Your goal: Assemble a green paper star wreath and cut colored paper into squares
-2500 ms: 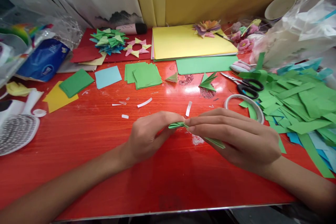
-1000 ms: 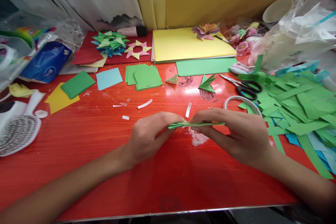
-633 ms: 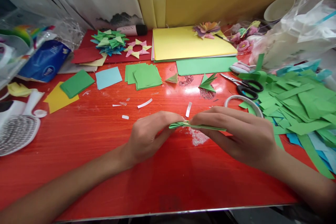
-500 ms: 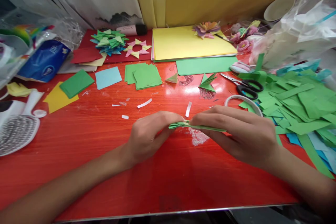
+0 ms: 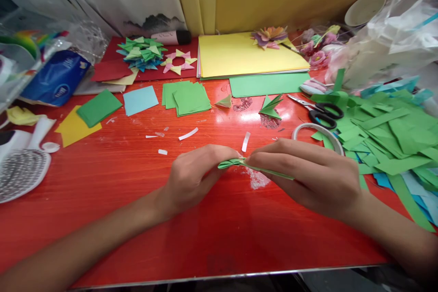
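Near the middle of the red bench [image 5: 119, 200], the left hand [image 5: 195, 178] and the right hand [image 5: 315, 175] meet fingertip to fingertip, each pinching a folded green paper strip [image 5: 236, 163] between thumb and fingers. The strip is held just above the bench; its looped end sits at the left hand's fingertips and its flat tail runs toward 4 o'clock under the right hand's fingers. Just beyond the right hand, at its 12 o'clock, lies a roll of clear tape [image 5: 318, 134], and black-handled scissors [image 5: 321, 112] lie a little farther the same way. A heap of green paper offcuts [image 5: 386, 132] spreads at 2 o'clock from the right hand. At 12 o'clock from the left hand sits a stack of green paper squares [image 5: 188, 97], with yellow sheets [image 5: 242, 54] behind it. A white hairbrush [image 5: 22, 171] lies at 9 o'clock, well apart.
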A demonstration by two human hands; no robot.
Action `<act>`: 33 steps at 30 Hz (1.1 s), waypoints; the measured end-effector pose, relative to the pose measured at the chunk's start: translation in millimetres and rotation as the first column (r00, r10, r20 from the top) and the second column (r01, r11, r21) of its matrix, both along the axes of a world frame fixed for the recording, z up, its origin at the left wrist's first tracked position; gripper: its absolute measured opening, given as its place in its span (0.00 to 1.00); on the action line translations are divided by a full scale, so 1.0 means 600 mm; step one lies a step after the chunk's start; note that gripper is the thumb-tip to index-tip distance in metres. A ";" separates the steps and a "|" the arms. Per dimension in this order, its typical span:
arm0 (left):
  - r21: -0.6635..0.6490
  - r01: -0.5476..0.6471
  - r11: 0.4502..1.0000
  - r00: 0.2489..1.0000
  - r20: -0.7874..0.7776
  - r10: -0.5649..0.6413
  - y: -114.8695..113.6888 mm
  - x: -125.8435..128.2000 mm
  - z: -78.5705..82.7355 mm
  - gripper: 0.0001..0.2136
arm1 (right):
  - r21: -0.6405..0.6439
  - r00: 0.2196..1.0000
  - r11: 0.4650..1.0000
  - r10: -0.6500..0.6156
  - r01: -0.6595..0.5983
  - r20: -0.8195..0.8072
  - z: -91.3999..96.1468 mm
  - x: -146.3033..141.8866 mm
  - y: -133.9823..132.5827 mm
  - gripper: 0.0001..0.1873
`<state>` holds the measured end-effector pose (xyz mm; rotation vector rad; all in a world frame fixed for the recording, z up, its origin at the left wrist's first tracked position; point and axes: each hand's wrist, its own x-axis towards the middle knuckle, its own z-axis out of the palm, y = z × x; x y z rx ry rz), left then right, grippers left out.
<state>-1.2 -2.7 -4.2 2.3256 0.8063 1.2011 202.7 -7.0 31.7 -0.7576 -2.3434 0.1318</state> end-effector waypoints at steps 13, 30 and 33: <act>0.020 0.002 1.000 1.000 -0.013 -0.002 -0.003 -0.002 -0.002 0.11 | -0.012 0.999 1.000 -0.002 0.001 -0.045 -0.001 -0.003 -0.001 0.12; 0.040 -0.007 0.999 0.999 -0.042 0.009 -0.004 -0.002 -0.002 0.11 | 0.084 0.998 0.995 0.047 -0.044 -0.030 -0.002 -0.006 -0.005 0.11; 0.056 -0.020 0.998 0.998 -0.050 0.023 -0.003 -0.003 -0.001 0.11 | 0.014 0.998 1.000 0.025 -0.024 -0.060 0.000 -0.008 -0.003 0.13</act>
